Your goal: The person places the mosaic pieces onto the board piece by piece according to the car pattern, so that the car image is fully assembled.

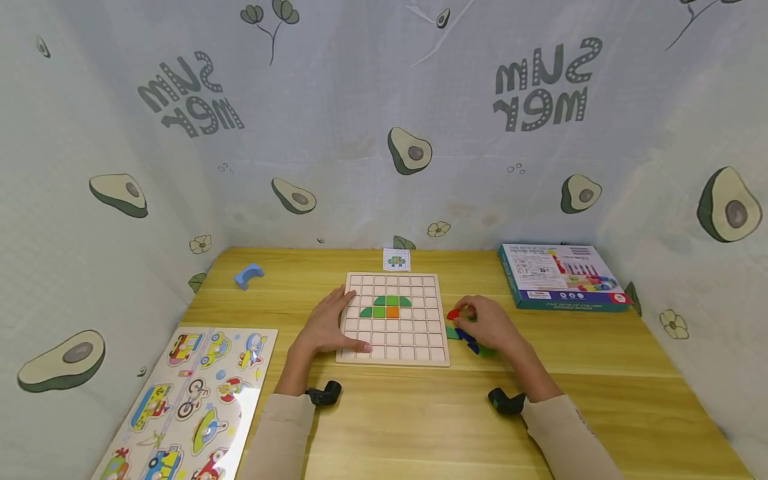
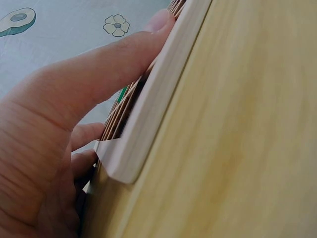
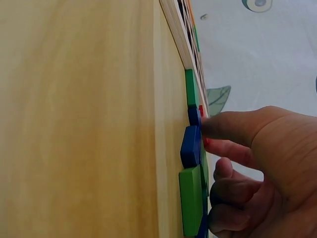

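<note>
A square wooden grid board (image 1: pixel 393 339) lies on the table with green pieces (image 1: pixel 386 311) and an orange square (image 1: pixel 393 312) in its cells. My left hand (image 1: pixel 327 325) rests spread over its left side, thumb on the lower cells and fingertips near the upper left; in the left wrist view the thumb (image 2: pixel 99 74) crosses the rim. Right of the board, my right hand (image 1: pixel 489 325) pinches a red piece (image 1: pixel 453 314) between thumb and forefinger, low over a loose pile. Blue pieces (image 3: pixel 190 146) and a light green piece (image 3: pixel 190 201) lie beneath it.
A small pattern card (image 1: pixel 397 260) stands behind the board. At the back right is a toy box (image 1: pixel 564 277); at the back left, a blue arch block (image 1: pixel 249 275). A vehicle picture puzzle (image 1: pixel 195 400) covers the left front. Patterned cloth (image 1: pixel 360 100) surrounds the table.
</note>
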{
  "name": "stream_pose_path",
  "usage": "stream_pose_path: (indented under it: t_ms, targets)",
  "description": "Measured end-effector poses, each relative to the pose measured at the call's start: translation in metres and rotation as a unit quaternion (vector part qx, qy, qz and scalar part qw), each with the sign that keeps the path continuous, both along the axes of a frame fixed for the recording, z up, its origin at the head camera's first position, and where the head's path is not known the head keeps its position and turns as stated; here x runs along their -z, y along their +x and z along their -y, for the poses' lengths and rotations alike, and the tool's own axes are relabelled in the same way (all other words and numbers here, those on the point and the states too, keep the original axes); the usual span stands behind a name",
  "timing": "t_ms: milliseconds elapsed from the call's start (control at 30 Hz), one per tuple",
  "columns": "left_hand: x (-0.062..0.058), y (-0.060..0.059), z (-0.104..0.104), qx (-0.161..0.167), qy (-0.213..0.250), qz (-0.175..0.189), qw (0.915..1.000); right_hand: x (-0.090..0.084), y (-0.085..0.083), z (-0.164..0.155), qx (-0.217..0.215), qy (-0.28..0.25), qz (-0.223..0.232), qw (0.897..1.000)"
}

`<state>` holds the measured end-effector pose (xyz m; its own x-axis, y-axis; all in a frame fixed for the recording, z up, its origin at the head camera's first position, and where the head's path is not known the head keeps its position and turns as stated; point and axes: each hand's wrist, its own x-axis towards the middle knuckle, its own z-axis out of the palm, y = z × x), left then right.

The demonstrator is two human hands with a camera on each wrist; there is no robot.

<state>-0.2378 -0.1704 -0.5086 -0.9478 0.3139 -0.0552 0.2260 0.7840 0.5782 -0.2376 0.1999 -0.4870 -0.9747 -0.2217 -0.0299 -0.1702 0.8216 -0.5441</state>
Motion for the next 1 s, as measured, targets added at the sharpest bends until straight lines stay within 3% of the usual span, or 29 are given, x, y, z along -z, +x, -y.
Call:
stream_pose_path:
  t_ms: [133,433,1000]
  targets:
    - [-0.0010,0.0000,0.0007,0.001,0.002,-0.001,1.0000,-0.0035,0.0014,0.0000,0.015,-0.006,0.003,1.000]
    - [-0.0023,0.0003,-0.0003,0.004,0.004,0.002,1.0000,-0.0045,0.0014,0.0004,-0.017,0.001,0.001,1.000]
    - [-0.0029,0.0008,-0.0010,-0.004,0.007,0.005,1.0000,-0.0019,0.0011,-0.0019,0.030,-0.015,0.003,0.999]
